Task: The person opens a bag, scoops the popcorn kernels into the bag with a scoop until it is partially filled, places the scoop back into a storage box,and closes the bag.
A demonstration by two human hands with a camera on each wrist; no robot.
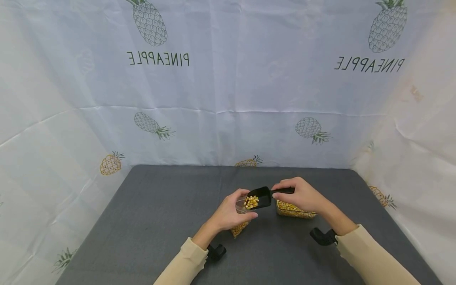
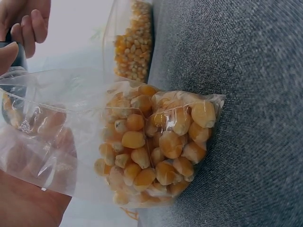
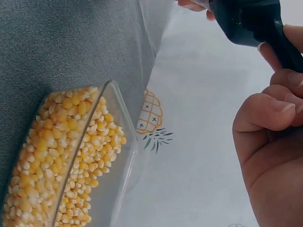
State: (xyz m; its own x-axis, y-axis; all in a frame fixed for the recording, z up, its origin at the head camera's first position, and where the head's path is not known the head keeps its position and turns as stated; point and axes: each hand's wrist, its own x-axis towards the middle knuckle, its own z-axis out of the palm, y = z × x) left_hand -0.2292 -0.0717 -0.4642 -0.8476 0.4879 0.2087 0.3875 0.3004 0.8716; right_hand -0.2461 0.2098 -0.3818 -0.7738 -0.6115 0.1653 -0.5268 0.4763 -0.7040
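Note:
A clear plastic bag (image 2: 137, 151) bulges at its bottom with yellow corn kernels. Around its mouth curl the fingers and thumb of my left hand (image 1: 228, 213), keeping it spread. My right hand (image 1: 303, 196) grips the handle of a black scoop (image 1: 264, 196). The scoop's front edge is over the bag's mouth, and a small heap of kernels (image 1: 251, 202) lies in its front part. Beneath the right hand, a clear rectangular container (image 3: 125, 109) holds many more kernels; the hand partly covers it in the head view.
The dark grey tabletop (image 1: 160, 229) spreads around the hands. A white pineapple-print curtain (image 1: 213, 87) hangs at the back and along both sides. Black wrist mounts (image 1: 322, 236) stick out below the sleeves.

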